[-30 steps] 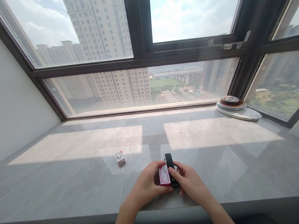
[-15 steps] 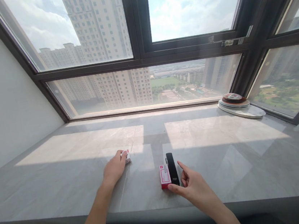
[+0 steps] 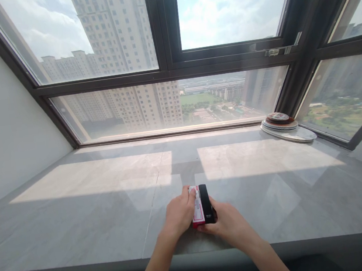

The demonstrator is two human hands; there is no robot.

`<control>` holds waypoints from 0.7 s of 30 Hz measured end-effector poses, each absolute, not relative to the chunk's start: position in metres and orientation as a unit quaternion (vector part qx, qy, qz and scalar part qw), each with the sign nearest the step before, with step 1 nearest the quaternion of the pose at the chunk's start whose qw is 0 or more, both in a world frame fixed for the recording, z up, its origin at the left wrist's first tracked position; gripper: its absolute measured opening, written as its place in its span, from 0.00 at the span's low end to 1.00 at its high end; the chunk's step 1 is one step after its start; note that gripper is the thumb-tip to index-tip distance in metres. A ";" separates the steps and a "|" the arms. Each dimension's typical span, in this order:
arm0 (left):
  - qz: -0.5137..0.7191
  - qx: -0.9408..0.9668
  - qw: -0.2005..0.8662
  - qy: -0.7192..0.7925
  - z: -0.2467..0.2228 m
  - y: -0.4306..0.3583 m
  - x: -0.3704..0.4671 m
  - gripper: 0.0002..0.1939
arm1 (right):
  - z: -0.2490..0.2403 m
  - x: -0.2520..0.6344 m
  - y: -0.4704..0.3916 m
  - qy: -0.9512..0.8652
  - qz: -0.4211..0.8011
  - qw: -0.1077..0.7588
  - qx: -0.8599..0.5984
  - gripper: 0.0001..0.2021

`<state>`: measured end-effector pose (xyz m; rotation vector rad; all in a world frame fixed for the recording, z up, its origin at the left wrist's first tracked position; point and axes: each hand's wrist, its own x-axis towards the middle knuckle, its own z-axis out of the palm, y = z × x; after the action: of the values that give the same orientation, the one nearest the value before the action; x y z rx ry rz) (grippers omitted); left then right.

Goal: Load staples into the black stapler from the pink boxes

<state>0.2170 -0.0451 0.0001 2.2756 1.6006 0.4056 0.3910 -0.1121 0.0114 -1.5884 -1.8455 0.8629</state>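
Note:
A black stapler lies lengthwise on the sill, its far end pointing to the window. Against its left side sits a pink-and-white box. My left hand is closed on a smaller white-and-pink box at the far end of that box, level with the stapler's far end; the fingers partly cover it. My right hand is closed around the stapler's near right side. Its thumb reaches across the near ends of the stapler and the pink-and-white box, while its other fingers are mostly hidden.
A stack of round plates stands in the far right corner by the window frame. The grey stone sill ends at a front edge just below my hands. A white wall rises on the left.
My left hand has moved right with the smaller box, bringing it beside the stapler's far end. My right hand has closed in on the stapler. The view has shifted slightly.

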 end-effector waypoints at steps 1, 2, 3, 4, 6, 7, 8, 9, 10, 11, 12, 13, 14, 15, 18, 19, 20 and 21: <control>0.141 0.786 0.161 0.580 0.000 -0.046 0.222 0.27 | 0.011 0.393 -0.111 -0.688 0.325 0.278 -0.587 0.30; 0.140 0.775 0.163 0.594 0.000 -0.046 0.227 0.27 | 0.011 0.397 -0.110 -0.689 0.330 0.283 -0.579 0.30; 0.138 0.767 0.169 0.604 0.000 -0.046 0.234 0.27 | 0.011 0.403 -0.108 -0.691 0.337 0.290 -0.570 0.30; 0.136 0.762 0.176 0.608 0.001 -0.044 0.242 0.27 | 0.011 0.411 -0.106 -0.694 0.343 0.297 -0.560 0.29; 0.134 0.766 0.189 0.599 0.003 -0.040 0.264 0.27 | 0.010 0.432 -0.101 -0.695 0.351 0.309 -0.546 0.25; 0.134 0.771 0.196 0.591 0.005 -0.037 0.277 0.27 | 0.009 0.445 -0.099 -0.693 0.353 0.313 -0.545 0.22; 0.134 0.776 0.203 0.582 0.007 -0.035 0.292 0.26 | 0.009 0.460 -0.096 -0.689 0.353 0.314 -0.549 0.20; 0.133 0.781 0.211 0.572 0.009 -0.032 0.307 0.26 | 0.009 0.476 -0.093 -0.682 0.352 0.314 -0.558 0.18; 0.133 0.785 0.221 0.563 0.012 -0.029 0.324 0.26 | 0.009 0.492 -0.091 -0.675 0.350 0.310 -0.571 0.17; 0.133 0.789 0.232 0.553 0.014 -0.027 0.341 0.25 | 0.009 0.508 -0.089 -0.665 0.348 0.305 -0.586 0.17; 0.133 0.792 0.243 0.544 0.016 -0.025 0.359 0.25 | 0.010 0.525 -0.088 -0.650 0.348 0.302 -0.604 0.18; 0.134 0.794 0.254 0.536 0.018 -0.024 0.376 0.26 | 0.012 0.541 -0.087 -0.634 0.354 0.300 -0.619 0.19; 0.136 0.796 0.264 0.528 0.020 -0.022 0.393 0.26 | 0.014 0.556 -0.086 -0.619 0.364 0.299 -0.629 0.20; 0.139 0.796 0.274 0.521 0.021 -0.022 0.409 0.27 | 0.017 0.571 -0.087 -0.606 0.376 0.299 -0.635 0.21; 0.152 0.794 0.305 0.503 0.020 -0.021 0.449 0.30 | 0.024 0.608 -0.089 -0.580 0.393 0.292 -0.651 0.24; 0.156 0.793 0.315 0.498 0.019 -0.021 0.460 0.31 | 0.026 0.618 -0.089 -0.574 0.390 0.287 -0.661 0.25; 0.160 0.791 0.325 0.493 0.018 -0.021 0.469 0.32 | 0.027 0.626 -0.090 -0.567 0.383 0.282 -0.672 0.27; 0.164 0.788 0.335 0.490 0.017 -0.021 0.476 0.32 | 0.027 0.633 -0.090 -0.562 0.378 0.277 -0.681 0.28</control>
<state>0.4765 -0.0214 0.0166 2.0568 1.2774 0.4283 0.6335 -0.0904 0.0266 -1.8286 -1.5096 1.0160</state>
